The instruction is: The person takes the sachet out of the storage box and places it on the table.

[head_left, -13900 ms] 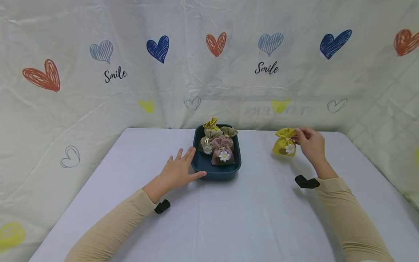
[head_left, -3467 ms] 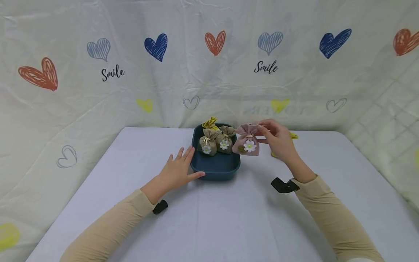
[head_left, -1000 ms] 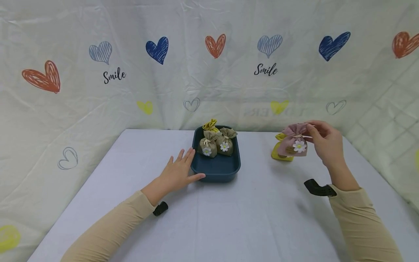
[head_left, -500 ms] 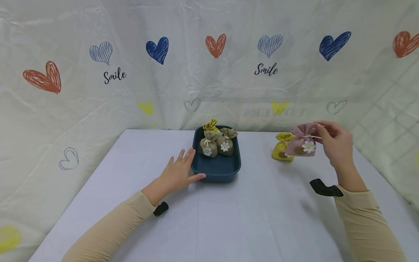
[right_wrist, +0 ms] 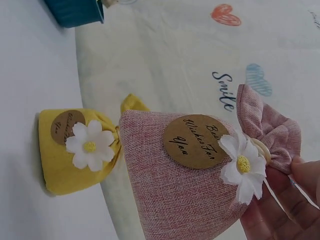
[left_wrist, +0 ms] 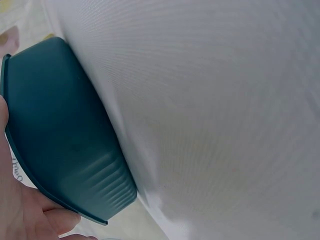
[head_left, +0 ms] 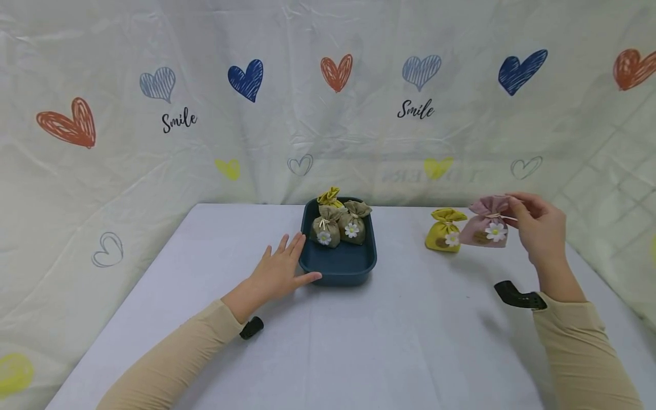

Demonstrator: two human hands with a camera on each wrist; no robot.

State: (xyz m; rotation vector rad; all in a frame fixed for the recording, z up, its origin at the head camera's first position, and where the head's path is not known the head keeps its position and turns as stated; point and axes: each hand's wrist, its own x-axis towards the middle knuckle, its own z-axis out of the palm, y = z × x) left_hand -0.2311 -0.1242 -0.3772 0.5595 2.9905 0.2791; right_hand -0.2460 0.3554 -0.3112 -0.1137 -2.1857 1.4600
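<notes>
My right hand (head_left: 543,230) pinches a pink drawstring sachet (head_left: 486,222) by its gathered neck. In the right wrist view this pink sachet bears a white daisy and a round brown label lettered "Best Wishes For You". Just left of it a yellow sachet (head_left: 443,230) stands upright on the table. My left hand (head_left: 277,267) lies spread against the left side and near corner of a dark teal tub (head_left: 338,279). The left wrist view shows fingers at the rim of the tub (left_wrist: 65,125). Inside are two olive-brown sachets (head_left: 326,225) and a yellow sachet (head_left: 330,196) behind them.
A white cloth covers the table (head_left: 359,347). Behind it hangs a pale curtain (head_left: 369,136) printed with hearts and "Smile". Each wrist carries a black camera mount, such as the right one (head_left: 517,296).
Since several seconds ago the pink sachet has left the tub and travelled right. Over the last second it shifted further right, uncovering the yellow sachet. My left hand has kept its place.
</notes>
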